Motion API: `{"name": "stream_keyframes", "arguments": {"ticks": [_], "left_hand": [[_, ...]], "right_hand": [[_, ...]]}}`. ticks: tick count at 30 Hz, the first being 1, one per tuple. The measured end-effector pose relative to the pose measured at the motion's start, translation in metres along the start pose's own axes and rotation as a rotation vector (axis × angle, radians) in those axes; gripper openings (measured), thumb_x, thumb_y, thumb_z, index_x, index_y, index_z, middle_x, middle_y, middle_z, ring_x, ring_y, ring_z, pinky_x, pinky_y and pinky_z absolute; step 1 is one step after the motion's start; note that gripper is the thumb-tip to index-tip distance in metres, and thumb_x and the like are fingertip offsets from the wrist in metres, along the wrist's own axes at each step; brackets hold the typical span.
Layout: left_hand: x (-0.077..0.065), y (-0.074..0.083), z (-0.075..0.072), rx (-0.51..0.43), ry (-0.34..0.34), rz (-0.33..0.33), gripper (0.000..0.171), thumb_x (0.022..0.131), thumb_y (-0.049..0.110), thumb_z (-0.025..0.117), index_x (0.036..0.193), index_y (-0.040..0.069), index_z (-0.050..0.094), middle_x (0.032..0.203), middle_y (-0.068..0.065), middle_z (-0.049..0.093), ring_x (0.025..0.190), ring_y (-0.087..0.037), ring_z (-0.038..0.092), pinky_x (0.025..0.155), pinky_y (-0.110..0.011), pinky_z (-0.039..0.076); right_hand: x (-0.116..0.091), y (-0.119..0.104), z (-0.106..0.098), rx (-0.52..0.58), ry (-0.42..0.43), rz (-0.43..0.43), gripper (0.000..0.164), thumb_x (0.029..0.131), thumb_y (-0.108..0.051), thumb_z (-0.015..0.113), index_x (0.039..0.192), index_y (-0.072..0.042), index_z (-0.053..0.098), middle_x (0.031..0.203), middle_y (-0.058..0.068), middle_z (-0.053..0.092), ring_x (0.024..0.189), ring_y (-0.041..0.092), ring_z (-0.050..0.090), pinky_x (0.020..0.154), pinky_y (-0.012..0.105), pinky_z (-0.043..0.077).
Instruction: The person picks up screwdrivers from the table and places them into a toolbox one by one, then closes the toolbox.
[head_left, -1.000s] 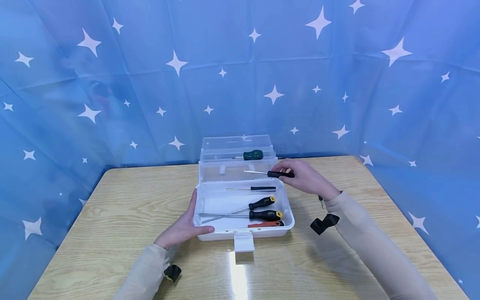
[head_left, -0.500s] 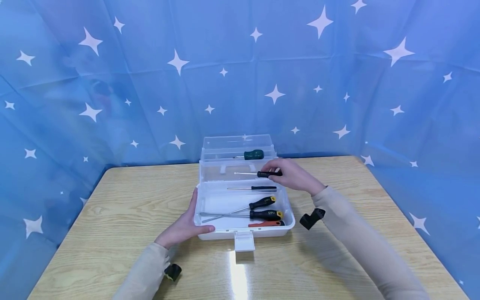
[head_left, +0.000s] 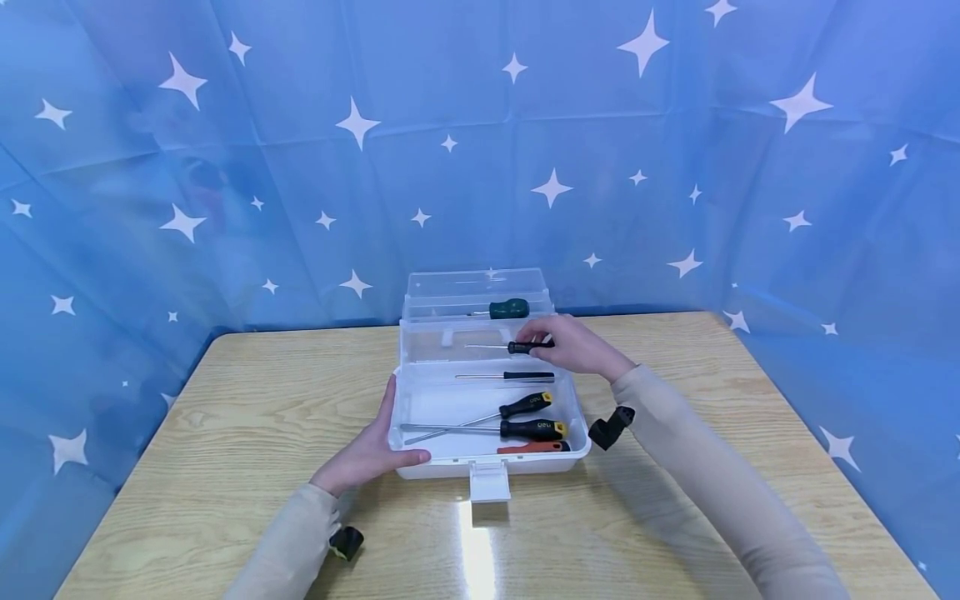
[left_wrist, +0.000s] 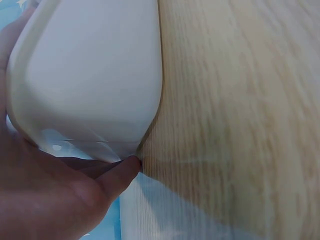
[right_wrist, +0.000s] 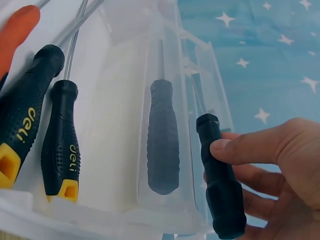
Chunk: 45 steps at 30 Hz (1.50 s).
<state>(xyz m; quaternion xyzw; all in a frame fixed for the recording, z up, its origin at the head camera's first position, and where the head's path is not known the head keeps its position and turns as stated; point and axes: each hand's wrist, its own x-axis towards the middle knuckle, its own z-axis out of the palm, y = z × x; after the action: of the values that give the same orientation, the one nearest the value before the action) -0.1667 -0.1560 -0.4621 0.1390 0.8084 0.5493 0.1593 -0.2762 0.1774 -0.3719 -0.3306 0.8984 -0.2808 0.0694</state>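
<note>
A white toolbox (head_left: pixel 450 467) with its translucent lid (head_left: pixel 474 285) raised stands on the table. My left hand (head_left: pixel 367 457) holds its left end, thumb over the front rim and fingers along the side. Pinched by the handle in my right hand (head_left: pixel 573 343) is a black-handled screwdriver (right_wrist: pixel 220 175), level above the rear part of the box, its shaft to the left. Below it lies another black screwdriver (head_left: pixel 528 376) in a clear compartment. Two black-and-yellow screwdrivers (head_left: pixel 532 430) cross in the box, beside an orange-handled tool (head_left: pixel 534 447). A green-handled screwdriver (head_left: pixel 508 309) rests in the rear tray.
The wooden table (head_left: pixel 262 400) extends to both sides of the box and in front of it. The white latch flap (head_left: pixel 489 482) hangs out over the box's front. Behind the table hangs a blue curtain (head_left: pixel 465 183) with white stars.
My right hand has carried the black screwdriver leftward over the rear of the box. A small tool seen near the right forearm a second ago is out of sight. My left hand stays put.
</note>
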Motion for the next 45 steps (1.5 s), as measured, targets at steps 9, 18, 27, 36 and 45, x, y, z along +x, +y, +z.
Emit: {"name": "stream_keyframes", "arguments": {"ticks": [9, 18, 27, 36, 45], "left_hand": [[0.0, -0.001, 0.001, -0.014, 0.005, 0.012, 0.124, 0.08, 0.026, 0.081, 0.152, 0.023, -0.019, 0.16, -0.013, -0.006, 0.143, -0.039, 0.008, 0.109, -0.061, 0.014], [-0.001, -0.001, 0.003, -0.006, 0.01, -0.002, 0.125, 0.079, 0.027, 0.081, 0.152, 0.022, -0.02, 0.16, -0.014, -0.005, 0.143, -0.039, 0.008, 0.109, -0.061, 0.015], [-0.001, 0.002, 0.002, -0.003, 0.007, -0.002, 0.124, 0.079, 0.026, 0.081, 0.152, 0.022, -0.02, 0.16, -0.015, -0.005, 0.142, -0.04, 0.009, 0.108, -0.061, 0.016], [-0.002, 0.003, 0.001, -0.006, 0.006, 0.0, 0.126, 0.079, 0.027, 0.081, 0.152, 0.022, -0.021, 0.16, -0.015, -0.004, 0.142, -0.04, 0.01, 0.108, -0.062, 0.016], [-0.002, 0.003, 0.002, 0.003, 0.012, -0.007, 0.125, 0.079, 0.028, 0.081, 0.152, 0.021, -0.02, 0.16, -0.016, -0.001, 0.142, -0.039, 0.012, 0.109, -0.06, 0.017]], "right_hand": [[0.007, 0.0, 0.006, 0.002, -0.02, 0.022, 0.024, 0.091, 0.001, 0.063, 0.115, -0.002, 0.068, 0.107, 0.009, 0.066, 0.092, 0.021, 0.061, 0.078, 0.039, 0.051], [0.006, 0.0, 0.007, 0.062, 0.044, 0.059, 0.026, 0.091, 0.001, 0.061, 0.117, 0.001, 0.066, 0.11, 0.015, 0.065, 0.099, 0.025, 0.061, 0.087, 0.042, 0.05], [-0.012, 0.011, -0.004, 0.043, 0.127, 0.04, 0.021, 0.09, 0.001, 0.063, 0.111, 0.001, 0.068, 0.106, 0.015, 0.066, 0.093, 0.024, 0.062, 0.083, 0.043, 0.051], [-0.031, 0.027, -0.012, 0.011, 0.124, 0.107, 0.021, 0.092, 0.0, 0.061, 0.111, 0.002, 0.067, 0.106, 0.013, 0.066, 0.091, 0.024, 0.061, 0.081, 0.042, 0.052], [-0.044, 0.038, -0.018, 0.015, 0.125, 0.109, 0.018, 0.09, 0.001, 0.062, 0.108, 0.002, 0.067, 0.104, 0.014, 0.066, 0.091, 0.024, 0.062, 0.08, 0.042, 0.052]]}}
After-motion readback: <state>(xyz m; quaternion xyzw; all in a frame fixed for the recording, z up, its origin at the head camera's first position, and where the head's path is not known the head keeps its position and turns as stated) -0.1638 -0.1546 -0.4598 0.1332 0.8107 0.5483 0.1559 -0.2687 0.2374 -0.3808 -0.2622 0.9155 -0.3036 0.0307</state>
